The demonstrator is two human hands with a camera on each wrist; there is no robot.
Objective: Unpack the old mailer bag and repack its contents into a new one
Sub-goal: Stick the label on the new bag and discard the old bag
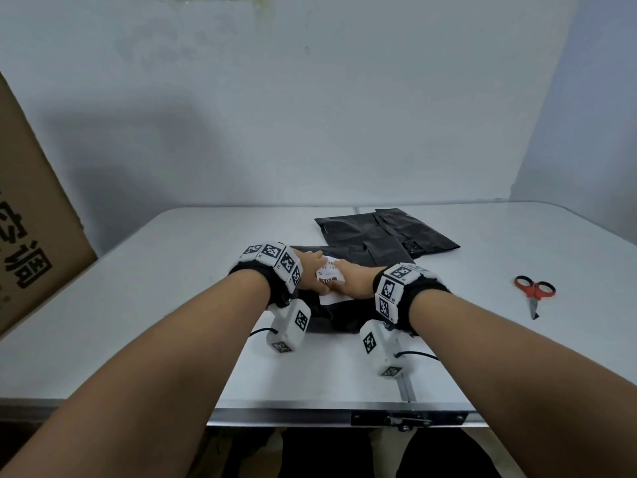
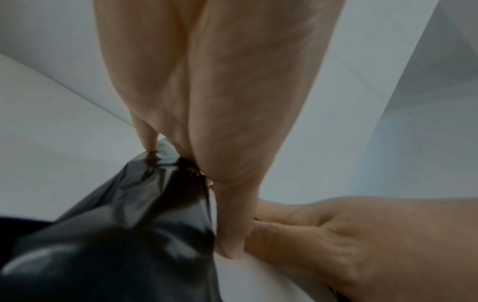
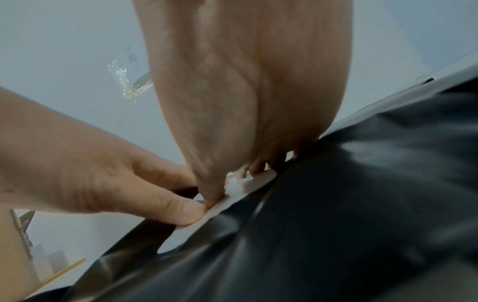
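The old black mailer bag point(image 1: 344, 319) lies mid-table with a white printed label point(image 1: 331, 270) on top. Both hands meet over that label. My left hand point(image 1: 312, 276) pinches the bag at the label's left side. Its thumb point(image 2: 230, 235) is on the white label and its fingers point(image 2: 147, 139) reach down to the glossy black film point(image 2: 129, 235). My right hand point(image 1: 351, 282) pinches the bag right beside it, thumb point(image 3: 209, 190) on the label point(image 3: 248, 183), which looks torn or ragged there. The bag's contents are hidden.
Flat black mailer bags point(image 1: 379, 232) lie overlapped behind the hands. Red-handled scissors point(image 1: 534, 291) rest at the right of the white table point(image 1: 172, 270). A large cardboard box point(image 1: 31, 236) leans at the left. A wall stands close behind.
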